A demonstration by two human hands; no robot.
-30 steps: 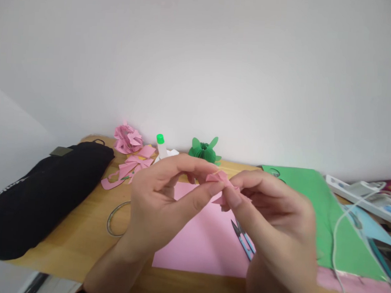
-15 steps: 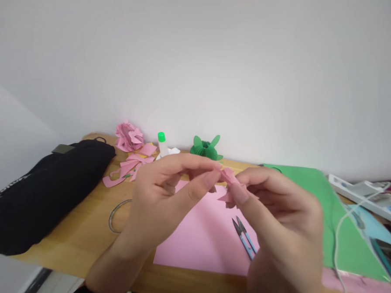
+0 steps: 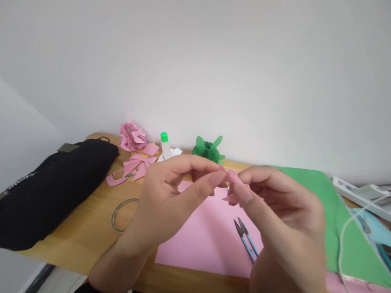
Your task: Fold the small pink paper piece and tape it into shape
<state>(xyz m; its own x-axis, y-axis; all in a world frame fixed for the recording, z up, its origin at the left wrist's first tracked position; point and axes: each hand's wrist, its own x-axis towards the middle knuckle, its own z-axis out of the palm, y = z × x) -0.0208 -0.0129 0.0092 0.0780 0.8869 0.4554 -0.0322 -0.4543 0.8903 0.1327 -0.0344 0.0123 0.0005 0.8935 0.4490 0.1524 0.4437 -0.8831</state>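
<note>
Between my two hands is a small folded piece of pink paper point(image 3: 233, 176), held above the table. My left hand point(image 3: 176, 198) pinches its left end between thumb and forefinger. My right hand point(image 3: 283, 221) grips the right part, the thumb pressed along its front; the fingers behind are partly hidden. Below lies a flat pink sheet point(image 3: 200, 234). On that sheet rest thread snips point(image 3: 245, 240) with blue handles and dark blades, their lower end covered by my right hand.
Behind stand a crumpled pink paper flower point(image 3: 132, 136), a green-capped glue stick point(image 3: 164, 145) and a green paper cactus point(image 3: 208, 151). Pink scraps point(image 3: 138, 163) and a bangle point(image 3: 115, 214) lie left, near a black bag point(image 3: 55, 187). Green sheets point(image 3: 338, 228) and a white cable point(image 3: 342, 246) are right.
The whole view has shifted slightly, so things appear a little further right. Both hands keep their pinch on the pink paper, with hardly any change in finger position.
</note>
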